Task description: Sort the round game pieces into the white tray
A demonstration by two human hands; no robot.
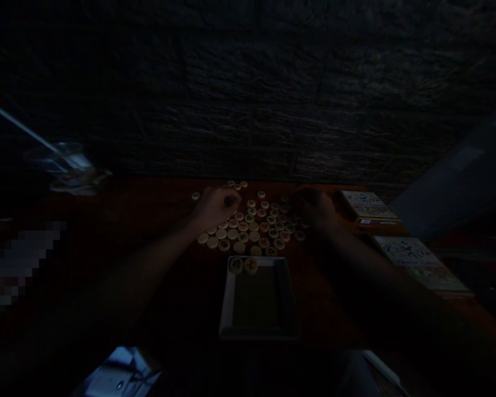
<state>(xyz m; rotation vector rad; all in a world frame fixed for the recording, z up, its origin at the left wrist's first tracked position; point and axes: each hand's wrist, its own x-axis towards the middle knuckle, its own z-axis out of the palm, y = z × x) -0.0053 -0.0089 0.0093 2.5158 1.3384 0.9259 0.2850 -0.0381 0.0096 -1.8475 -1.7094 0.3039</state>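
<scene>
Many round Chinese chess pieces (253,226), marked in red or black or blank on top, lie spread over the wooden table. My left hand (218,206) is at the left side of the spread, its fingers curled in; what they hold, if anything, is hidden. Over the right side, my right hand (315,208) is also curled, its fingertips lost in shadow. Nearer to me lies a shallow open box tray (227,306). Two large pieces, one with a black character (236,266) and one with a red character (250,266), sit side by side in its far left corner.
Two flat printed boxes, a farther one (367,205) and a nearer one (419,262), lie on the right. At the far left stands a clear cup (72,162) with a straw. A rough stone wall (248,99) rises behind the table. The light is very dim.
</scene>
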